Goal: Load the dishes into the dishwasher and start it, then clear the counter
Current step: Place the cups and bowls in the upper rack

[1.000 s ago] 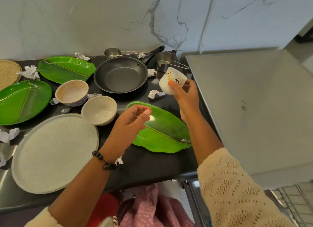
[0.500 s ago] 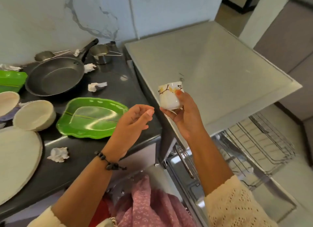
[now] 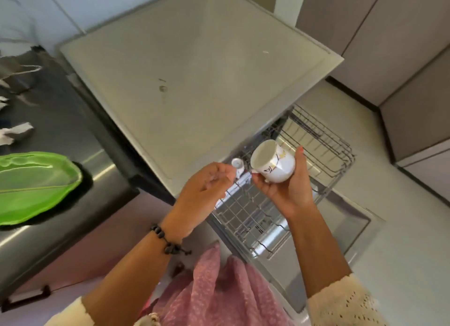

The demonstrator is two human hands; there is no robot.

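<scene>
1 cup (image 3: 274, 164) gripped in right hand (image 3: 288, 188), above rack (image 3: 316, 140).

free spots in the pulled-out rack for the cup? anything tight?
Lower rack shows bare wire grid below both hands, out to its front edge. The far rack, right of the cup, also looks bare. Tight spot: between the left hand and right hand, by the white spindle.

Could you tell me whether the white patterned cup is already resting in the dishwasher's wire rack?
No, the white patterned cup is held tilted in the right hand above the grey wire rack.
</scene>
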